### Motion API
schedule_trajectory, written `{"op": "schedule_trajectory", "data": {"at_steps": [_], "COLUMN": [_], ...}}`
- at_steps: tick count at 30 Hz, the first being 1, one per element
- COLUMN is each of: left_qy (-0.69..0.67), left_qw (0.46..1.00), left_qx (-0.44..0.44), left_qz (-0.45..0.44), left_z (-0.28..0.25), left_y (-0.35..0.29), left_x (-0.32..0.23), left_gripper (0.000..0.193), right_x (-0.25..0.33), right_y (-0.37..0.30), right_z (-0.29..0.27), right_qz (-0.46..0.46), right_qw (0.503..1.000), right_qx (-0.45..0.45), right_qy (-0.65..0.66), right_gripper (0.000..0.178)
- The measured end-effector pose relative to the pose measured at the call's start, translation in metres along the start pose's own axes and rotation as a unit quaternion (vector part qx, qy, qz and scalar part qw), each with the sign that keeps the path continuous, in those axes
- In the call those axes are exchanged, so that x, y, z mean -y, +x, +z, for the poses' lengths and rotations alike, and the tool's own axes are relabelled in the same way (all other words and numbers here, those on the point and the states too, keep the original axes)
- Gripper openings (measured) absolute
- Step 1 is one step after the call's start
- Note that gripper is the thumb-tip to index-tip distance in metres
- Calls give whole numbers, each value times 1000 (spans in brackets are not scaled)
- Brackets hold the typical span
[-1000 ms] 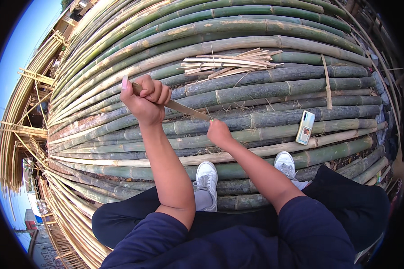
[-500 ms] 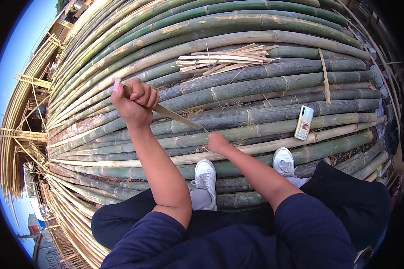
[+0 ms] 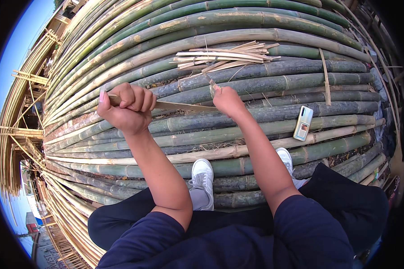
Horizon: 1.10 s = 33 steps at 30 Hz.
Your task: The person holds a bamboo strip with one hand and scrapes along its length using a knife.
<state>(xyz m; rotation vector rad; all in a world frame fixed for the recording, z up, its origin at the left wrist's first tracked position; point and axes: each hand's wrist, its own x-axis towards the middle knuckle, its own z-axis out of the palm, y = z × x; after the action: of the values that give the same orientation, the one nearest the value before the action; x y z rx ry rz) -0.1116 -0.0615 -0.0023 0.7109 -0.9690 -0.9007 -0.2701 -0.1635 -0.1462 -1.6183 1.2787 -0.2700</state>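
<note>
My left hand is closed around one end of a flat tan bamboo strip, thumb raised. The strip stretches rightward, and its far end meets my right hand. That hand is closed on what looks like a small knife, whose narrow greyish blade points up and away; its handle is hidden in my fist. Both hands are above a bed of green and dark bamboo poles. Beyond my right hand, a loose pile of pale split bamboo strips rests on the poles.
A light-coloured phone lies on the poles to the right. One long strip lies across them farther back. My white shoes stand on the near poles. Bamboo racks rise at the far left.
My right hand has moved up and away from me, with the blade now pointing away. My left hand has shifted slightly left and down, and the strip now lies nearly level.
</note>
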Motion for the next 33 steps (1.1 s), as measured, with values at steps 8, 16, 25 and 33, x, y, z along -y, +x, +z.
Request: {"op": "schedule_trajectory", "data": {"at_steps": [8, 16, 25, 33], "left_qy": [26, 50, 43, 58], "left_qw": [999, 996, 996, 996], "left_qx": [-16, -10, -18, 19], "left_qz": [-21, -74, -70, -69], "left_z": [-2, -11, -21, -18], "left_y": [5, 14, 22, 14], "left_x": [31, 77, 72, 80], "left_gripper": [51, 54, 54, 54], "right_x": [-16, 1, -39, -92], "right_y": [-2, -11, -11, -7], "right_z": [-10, -8, 97, 117], "right_qz": [32, 43, -110, -16], "right_qw": [999, 998, 986, 998], "right_qx": [-4, 12, -104, -30], "right_qy": [37, 34, 72, -47], "right_gripper": [46, 43, 36, 39]}}
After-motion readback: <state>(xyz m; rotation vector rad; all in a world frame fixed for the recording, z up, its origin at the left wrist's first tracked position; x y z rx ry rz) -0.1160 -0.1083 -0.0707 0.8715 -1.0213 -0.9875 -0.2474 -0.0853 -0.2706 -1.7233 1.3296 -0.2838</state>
